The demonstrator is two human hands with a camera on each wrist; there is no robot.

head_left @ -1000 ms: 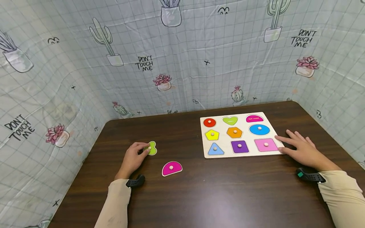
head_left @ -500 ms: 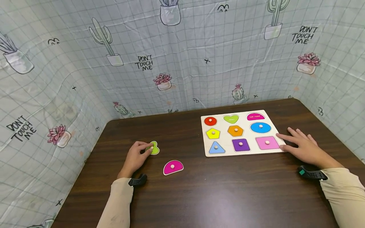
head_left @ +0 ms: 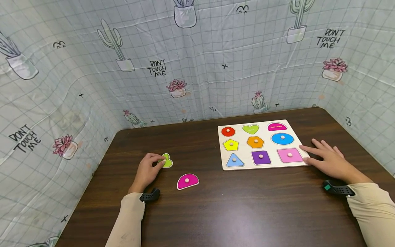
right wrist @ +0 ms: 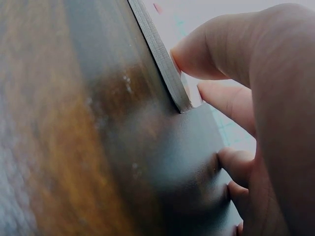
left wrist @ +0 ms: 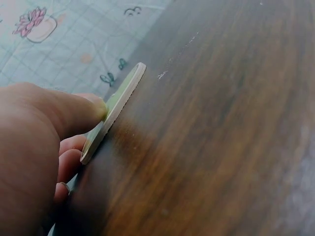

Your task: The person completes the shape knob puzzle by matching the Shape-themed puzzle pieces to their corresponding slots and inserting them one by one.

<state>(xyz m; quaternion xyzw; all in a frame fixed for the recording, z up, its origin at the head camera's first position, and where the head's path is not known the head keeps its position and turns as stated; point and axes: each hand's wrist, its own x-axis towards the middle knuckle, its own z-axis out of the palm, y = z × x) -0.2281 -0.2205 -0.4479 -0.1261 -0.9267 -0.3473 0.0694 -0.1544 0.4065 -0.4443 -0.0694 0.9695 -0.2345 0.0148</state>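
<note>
My left hand (head_left: 147, 172) pinches the small knob of a green heart puzzle piece (head_left: 168, 161) at the table's left side; the left wrist view shows the thumb (left wrist: 88, 112) at the knob and the piece's pale wooden edge. A magenta half-round piece (head_left: 188, 181) with a white knob lies just right of and nearer than the heart. My right hand (head_left: 331, 163) rests with spread fingers at the right edge of a white puzzle board (head_left: 242, 140). In the right wrist view its thumb (right wrist: 204, 51) touches the board's corner, the other fingers on the table.
The board carries several knobbed pieces, among them a red circle (head_left: 228, 131), a blue oval (head_left: 282, 138) and a pink rectangle (head_left: 290, 155). Its heart recess (head_left: 250, 129) and half-round recess (head_left: 277, 127) hold no piece. A patterned cloth (head_left: 197, 61) stands around the brown table (head_left: 234, 209).
The head view has shifted slightly. My left hand keeps its pinch on the heart, which has turned a little and moved slightly right. The right hand stays at the board's edge.
</note>
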